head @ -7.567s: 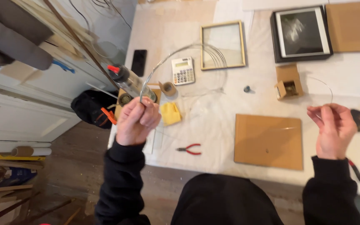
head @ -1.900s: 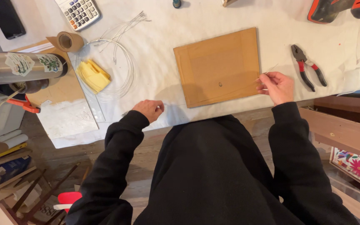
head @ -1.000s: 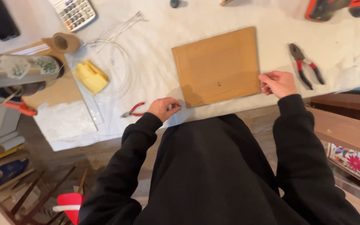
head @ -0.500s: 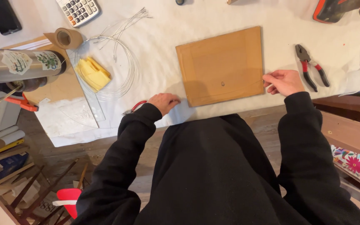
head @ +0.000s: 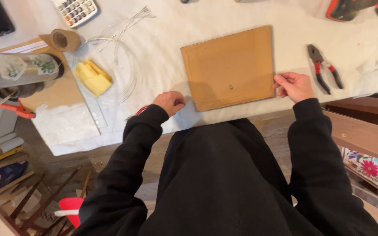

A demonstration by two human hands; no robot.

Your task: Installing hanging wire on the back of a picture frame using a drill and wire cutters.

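A flat board (head: 228,65) was positioned on the table (head: 167,39), between the left hand (head: 170,102) at its near left corner and the right hand (head: 294,86) at its right edge. Pliers (head: 324,72) were located just right of the right hand. A wire coil (head: 119,65) and a folded cloth (head: 92,78) were placed left of the board, with a calculator (head: 75,9) behind them.

Since the earliest picture both hands are down from mid-air to the near edge of the tabletop (head: 224,13), and the view now looks down on it from closer. The left hand (head: 169,102) now lies closed over the red-handled cutters (head: 141,110), hiding most of them, just left of the brown board (head: 228,65). The right hand (head: 295,86) pinches at the board's near right corner, slightly farther right than a second ago.
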